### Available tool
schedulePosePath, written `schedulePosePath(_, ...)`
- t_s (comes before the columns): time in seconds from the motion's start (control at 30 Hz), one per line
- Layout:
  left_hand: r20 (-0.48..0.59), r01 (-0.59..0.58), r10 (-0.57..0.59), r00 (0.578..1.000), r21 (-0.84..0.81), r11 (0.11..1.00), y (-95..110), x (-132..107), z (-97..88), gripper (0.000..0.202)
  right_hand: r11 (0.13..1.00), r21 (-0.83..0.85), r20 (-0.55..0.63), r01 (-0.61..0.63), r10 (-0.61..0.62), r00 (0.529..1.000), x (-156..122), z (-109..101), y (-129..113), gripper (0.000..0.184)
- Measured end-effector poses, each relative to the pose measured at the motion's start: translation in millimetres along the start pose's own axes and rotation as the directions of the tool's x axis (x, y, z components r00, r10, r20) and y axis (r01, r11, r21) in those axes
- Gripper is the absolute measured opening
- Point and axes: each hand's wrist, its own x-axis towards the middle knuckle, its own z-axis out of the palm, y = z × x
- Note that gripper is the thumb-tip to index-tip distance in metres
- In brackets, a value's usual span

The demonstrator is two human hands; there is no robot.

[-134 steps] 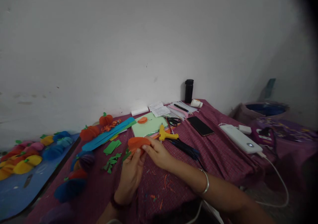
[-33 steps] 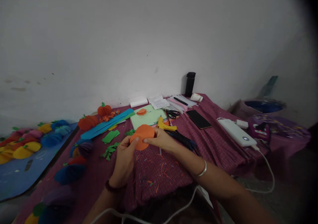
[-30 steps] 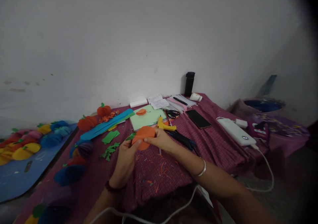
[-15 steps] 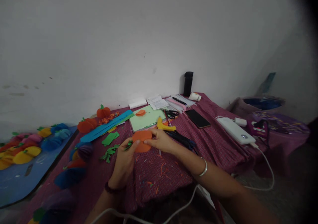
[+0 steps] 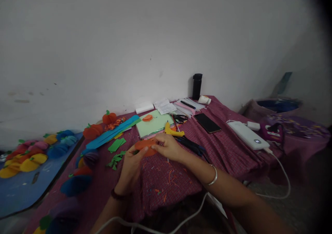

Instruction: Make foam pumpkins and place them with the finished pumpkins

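Paper [image 5: 141, 144], orange. Clockwise about it: bottle [image 5: 197, 87], black, one o'clock; glue gun [image 5: 170, 130], yellow, two o'clock; scraps [image 5: 114, 160], green, eight o'clock; strips [image 5: 112, 133], blue, ten o'clock. Tablecloth [image 5: 223, 154], maroon, fine check.

At centre, the left hand [image 5: 131, 165] and right hand [image 5: 169, 147] partly hide the orange paper [image 5: 141, 144] from us; lower left, we find the purple paper [image 5: 65, 207] blurred; the bottom edge crops the white cable [image 5: 115, 218].
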Motion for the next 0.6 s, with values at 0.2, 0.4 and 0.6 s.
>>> schedulePosePath(0.2,0.103,-0.035,0.027,0.994,0.074,0.997,-2.8,-2.2,-0.8,0.029,0.988,0.154,0.015,0.003,-0.005,1.000,-0.7,1.9,-4.7,0.005)
schedulePosePath(0.4,0.107,-0.069,0.048,0.993,0.204,0.976,-7.3,0.5,-4.7,0.026,0.998,0.054,-0.025,0.020,-0.018,1.000,-4.0,1.8,-2.6,0.009)
schedulePosePath(0.6,0.120,-0.257,0.227,0.967,0.445,0.858,-3.1,-2.6,-5.6,0.017,0.978,0.195,-0.003,-0.068,0.070,0.998,-1.5,-0.2,-2.8,0.006)
